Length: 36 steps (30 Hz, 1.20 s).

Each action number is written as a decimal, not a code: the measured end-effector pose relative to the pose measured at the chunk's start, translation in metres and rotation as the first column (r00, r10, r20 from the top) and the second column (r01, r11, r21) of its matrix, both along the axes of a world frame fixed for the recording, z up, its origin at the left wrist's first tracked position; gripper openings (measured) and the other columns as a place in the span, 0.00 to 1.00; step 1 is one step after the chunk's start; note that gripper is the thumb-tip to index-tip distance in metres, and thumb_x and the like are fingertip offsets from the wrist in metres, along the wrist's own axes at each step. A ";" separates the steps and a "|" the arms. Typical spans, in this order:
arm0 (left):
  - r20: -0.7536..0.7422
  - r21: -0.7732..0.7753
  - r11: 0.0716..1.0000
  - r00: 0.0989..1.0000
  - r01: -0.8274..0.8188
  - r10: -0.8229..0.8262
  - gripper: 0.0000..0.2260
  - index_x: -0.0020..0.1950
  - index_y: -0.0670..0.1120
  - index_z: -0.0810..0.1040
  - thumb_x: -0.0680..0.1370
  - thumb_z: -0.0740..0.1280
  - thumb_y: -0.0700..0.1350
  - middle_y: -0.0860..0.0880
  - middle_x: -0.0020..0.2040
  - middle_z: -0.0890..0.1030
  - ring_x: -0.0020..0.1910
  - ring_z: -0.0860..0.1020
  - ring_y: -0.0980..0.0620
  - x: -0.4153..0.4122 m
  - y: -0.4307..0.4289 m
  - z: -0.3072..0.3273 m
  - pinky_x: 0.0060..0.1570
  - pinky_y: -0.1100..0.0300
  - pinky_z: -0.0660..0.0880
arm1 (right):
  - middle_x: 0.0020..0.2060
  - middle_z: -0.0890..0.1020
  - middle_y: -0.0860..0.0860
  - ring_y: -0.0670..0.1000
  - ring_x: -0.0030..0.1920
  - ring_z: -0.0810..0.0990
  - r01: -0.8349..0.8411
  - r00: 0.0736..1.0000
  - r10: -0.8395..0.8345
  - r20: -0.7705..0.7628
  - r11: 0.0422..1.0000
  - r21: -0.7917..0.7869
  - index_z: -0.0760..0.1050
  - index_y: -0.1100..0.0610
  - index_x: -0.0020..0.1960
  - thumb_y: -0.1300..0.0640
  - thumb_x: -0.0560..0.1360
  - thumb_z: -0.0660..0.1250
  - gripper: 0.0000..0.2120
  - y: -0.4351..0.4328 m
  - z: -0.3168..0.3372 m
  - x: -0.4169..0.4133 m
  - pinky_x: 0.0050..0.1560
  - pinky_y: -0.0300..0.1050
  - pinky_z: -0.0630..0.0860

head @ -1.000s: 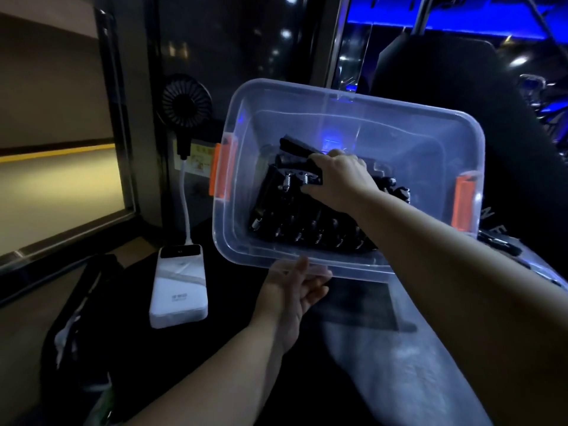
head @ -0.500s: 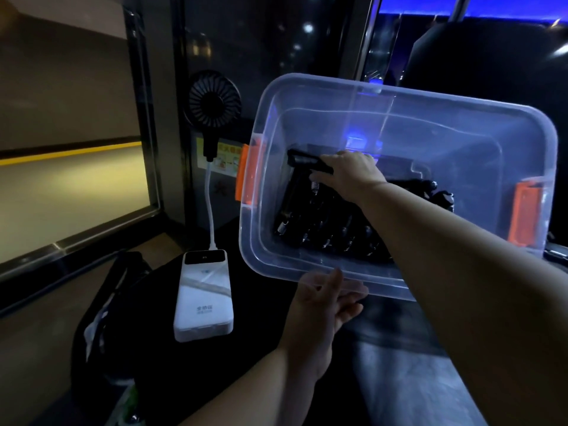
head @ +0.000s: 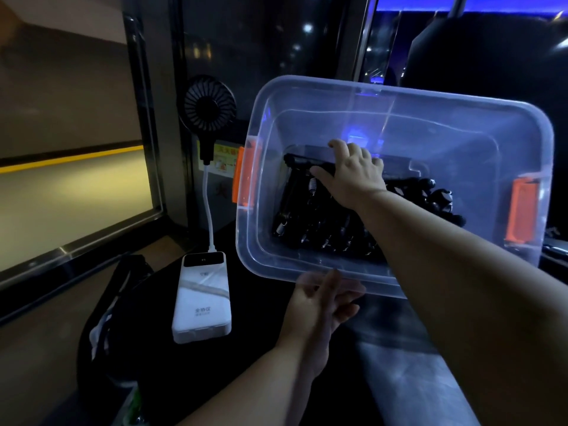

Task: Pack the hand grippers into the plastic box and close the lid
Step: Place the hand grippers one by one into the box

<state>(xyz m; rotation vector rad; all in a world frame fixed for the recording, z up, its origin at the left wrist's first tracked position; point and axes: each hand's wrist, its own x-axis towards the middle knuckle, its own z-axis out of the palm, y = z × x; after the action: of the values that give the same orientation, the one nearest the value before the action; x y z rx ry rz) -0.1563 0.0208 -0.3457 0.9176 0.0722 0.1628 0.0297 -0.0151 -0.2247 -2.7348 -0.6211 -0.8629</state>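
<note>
- While the box (head: 445,133) was tilted toward the viewer, the left hand (head: 319,305) propped its near rim on straight fingers.
- The grippers (head: 319,232) lay heaped inside.
- The right hand (head: 353,176) rested on them, its grip open and fingers spread.
- They probably needed pressing flat below the rim so the lid could seat.
- No lid showed.

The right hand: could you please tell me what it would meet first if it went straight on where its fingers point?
Probably the far inner wall of the plastic box; the right hand lies over the hand grippers, fingers aimed there, though depth is unclear.
</note>
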 end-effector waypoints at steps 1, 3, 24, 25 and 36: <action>-0.013 -0.014 1.000 1.000 -0.008 0.007 0.12 0.55 0.38 0.69 0.79 0.63 0.47 0.40 0.43 0.84 0.42 0.83 0.50 0.000 0.000 0.001 0.38 0.62 0.78 | 0.66 0.69 0.54 0.58 0.68 0.65 0.001 1.000 -0.001 0.010 1.000 0.020 0.60 0.49 0.71 0.34 0.75 0.57 0.31 -0.004 -0.002 -0.003 0.65 0.58 0.59; -0.033 -0.033 0.999 0.999 -0.009 0.008 0.08 0.53 0.41 0.69 0.79 0.62 0.45 0.41 0.41 0.84 0.40 0.83 0.50 0.000 0.000 0.003 0.38 0.60 0.77 | 0.66 0.69 0.53 0.57 0.69 0.63 0.000 1.000 -0.001 0.020 0.999 0.053 0.61 0.49 0.71 0.34 0.75 0.57 0.30 -0.016 -0.004 -0.010 0.66 0.58 0.58; -0.089 0.203 0.965 0.978 -0.167 0.188 0.05 0.49 0.46 0.72 0.80 0.63 0.47 0.49 0.43 0.83 0.32 0.77 0.58 -0.008 -0.009 0.007 0.33 0.66 0.71 | 0.52 0.78 0.54 0.60 0.54 0.75 -0.077 0.938 0.111 0.330 0.990 -0.114 0.78 0.56 0.54 0.44 0.74 0.62 0.18 -0.198 -0.058 -0.096 0.52 0.56 0.74; -0.089 0.207 0.963 0.977 -0.173 0.195 0.05 0.49 0.46 0.73 0.80 0.63 0.47 0.49 0.43 0.83 0.31 0.76 0.59 -0.009 -0.009 0.007 0.32 0.66 0.70 | 0.53 0.77 0.55 0.60 0.55 0.74 -0.092 0.925 0.124 0.358 0.990 -0.107 0.77 0.57 0.55 0.45 0.74 0.63 0.18 -0.203 -0.062 -0.099 0.53 0.55 0.73; -0.080 0.214 0.959 0.976 -0.183 0.204 0.05 0.49 0.46 0.73 0.80 0.63 0.47 0.47 0.44 0.83 0.35 0.76 0.56 -0.012 -0.014 0.010 0.35 0.64 0.71 | 0.62 0.74 0.57 0.60 0.63 0.69 0.619 0.778 -0.587 -0.224 0.777 0.113 0.73 0.50 0.62 0.42 0.77 0.57 0.19 -0.329 -0.097 -0.103 0.62 0.58 0.63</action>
<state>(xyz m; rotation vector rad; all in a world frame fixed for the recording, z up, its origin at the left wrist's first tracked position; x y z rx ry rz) -0.1682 0.0071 -0.3353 1.1257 0.2442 0.3104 -0.0732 -0.3445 -0.3221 -2.8115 0.3998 -0.7218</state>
